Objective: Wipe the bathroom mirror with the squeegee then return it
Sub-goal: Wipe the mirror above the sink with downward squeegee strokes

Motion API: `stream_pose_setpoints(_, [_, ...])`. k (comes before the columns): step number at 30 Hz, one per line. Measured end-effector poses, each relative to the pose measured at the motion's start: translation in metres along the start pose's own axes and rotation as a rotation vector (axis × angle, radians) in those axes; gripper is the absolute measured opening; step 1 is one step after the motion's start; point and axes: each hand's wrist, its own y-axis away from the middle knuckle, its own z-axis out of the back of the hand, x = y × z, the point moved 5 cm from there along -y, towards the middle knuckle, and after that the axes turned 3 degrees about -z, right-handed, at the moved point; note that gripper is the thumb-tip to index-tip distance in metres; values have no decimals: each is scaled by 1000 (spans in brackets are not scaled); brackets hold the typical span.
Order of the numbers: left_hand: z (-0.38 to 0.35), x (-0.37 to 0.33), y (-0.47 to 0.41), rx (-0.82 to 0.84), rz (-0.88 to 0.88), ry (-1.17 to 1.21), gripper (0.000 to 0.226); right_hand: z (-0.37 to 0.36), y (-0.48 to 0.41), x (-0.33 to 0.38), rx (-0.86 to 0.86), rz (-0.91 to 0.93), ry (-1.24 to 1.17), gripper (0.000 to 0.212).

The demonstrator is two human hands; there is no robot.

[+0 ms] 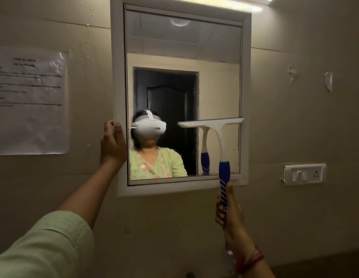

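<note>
Both of my hands are raised to the wall. My right hand (227, 205) is clamped around the lower end of the squeegee (218, 137), fingers wrapped on the blue striped grip, with the handle standing nearly upright. Its white blade bar lies level across the lower right part of the mirror (182, 57), and the bar's right tip reaches the inner edge of the white frame (246, 77). Whether the blade is pressed against the glass or just in front of it I cannot tell. A reflection of the squeegee shows just to the left of the real handle.

My left hand (113, 141) holds the frame's left edge at about the blade's height, thumb on the front face and fingers curled around the outer side. A pale green sleeve (48, 245) covers that forearm, and red threads (252, 257) circle my right wrist.

On the wall to the left of the mirror hangs a printed paper notice (30, 101), its text too blurred to read. To the right, below the height of the blade, sits a white switch and socket plate (305, 174).
</note>
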Motion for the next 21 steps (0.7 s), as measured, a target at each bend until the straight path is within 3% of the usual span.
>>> stream_pose_setpoints(8, [0, -1, 0, -2, 13, -11, 42, -17, -9, 18, 24, 23, -26, 54])
stream_pose_setpoints(16, [1, -1, 0, -3, 7, -3, 43, 3, 14, -33, -45, -49, -29, 56])
stream_pose_setpoints(21, [1, -1, 1, -8, 21, 6, 44, -3, 13, -21, -56, -21, -6, 55])
